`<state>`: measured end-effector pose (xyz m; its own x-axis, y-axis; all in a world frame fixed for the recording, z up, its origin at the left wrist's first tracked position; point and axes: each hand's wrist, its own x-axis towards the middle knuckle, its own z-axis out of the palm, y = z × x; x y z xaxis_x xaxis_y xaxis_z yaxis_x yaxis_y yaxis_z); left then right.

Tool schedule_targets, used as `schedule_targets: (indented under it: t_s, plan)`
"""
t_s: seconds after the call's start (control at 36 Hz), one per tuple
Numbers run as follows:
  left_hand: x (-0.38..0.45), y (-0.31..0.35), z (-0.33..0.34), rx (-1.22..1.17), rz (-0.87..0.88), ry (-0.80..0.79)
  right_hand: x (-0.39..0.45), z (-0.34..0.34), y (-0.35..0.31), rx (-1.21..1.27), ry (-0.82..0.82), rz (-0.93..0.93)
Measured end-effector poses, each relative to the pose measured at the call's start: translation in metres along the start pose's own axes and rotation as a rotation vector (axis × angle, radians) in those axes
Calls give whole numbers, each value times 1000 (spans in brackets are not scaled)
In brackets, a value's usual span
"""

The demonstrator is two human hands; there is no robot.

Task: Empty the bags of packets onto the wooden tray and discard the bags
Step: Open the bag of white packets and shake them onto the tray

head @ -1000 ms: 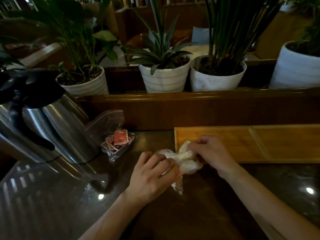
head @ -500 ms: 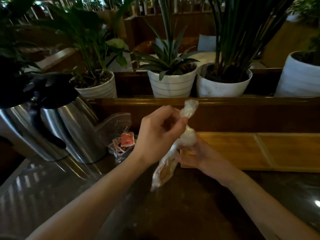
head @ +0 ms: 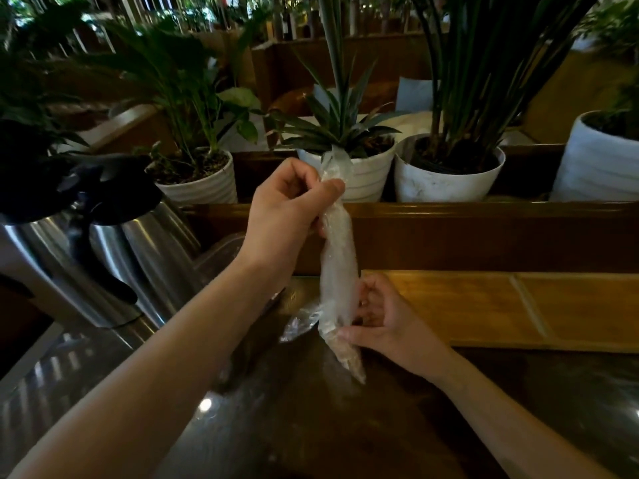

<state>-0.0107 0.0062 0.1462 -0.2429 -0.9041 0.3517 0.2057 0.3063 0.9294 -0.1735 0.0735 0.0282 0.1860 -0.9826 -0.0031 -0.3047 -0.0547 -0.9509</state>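
A clear plastic bag [head: 337, 261] is stretched upright into a long twisted strip above the dark counter. My left hand [head: 287, 212] grips its top end, raised in front of the wooden ledge. My right hand [head: 380, 316] pinches its lower part near the left end of the wooden tray [head: 501, 309]. The bag's bottom tip holds something brownish. The tray has a divider and shows bare wood. A second clear bag [head: 221, 250] lies behind my left forearm by the jugs, mostly hidden.
Two steel jugs with black lids [head: 114, 243] stand at the left on the dark glossy counter [head: 311, 426]. Behind a raised wooden ledge [head: 449, 216] stand several white plant pots [head: 446, 174] with tall leaves.
My left hand lifted the bag's top end off the counter and pulled it into a long strip. My right hand stayed low by the tray's corner, holding the bottom part.
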Motion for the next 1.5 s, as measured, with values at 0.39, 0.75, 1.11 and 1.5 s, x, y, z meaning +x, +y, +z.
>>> schedule_targets:
  t_s: [0.39, 0.75, 1.11, 1.5]
  plan:
    - [12, 4, 4, 335, 337, 45, -10, 5, -6, -322, 98, -45]
    - [-30, -55, -38, 308, -335, -718, -4, -18, 4, 68, 159, 46]
    - [-39, -95, -36, 777, -150, -489, -5, -34, 5, 146, -48, 40]
    - [-48, -106, -51, 723, -149, -312, -12, -46, 8, -21, 278, 3]
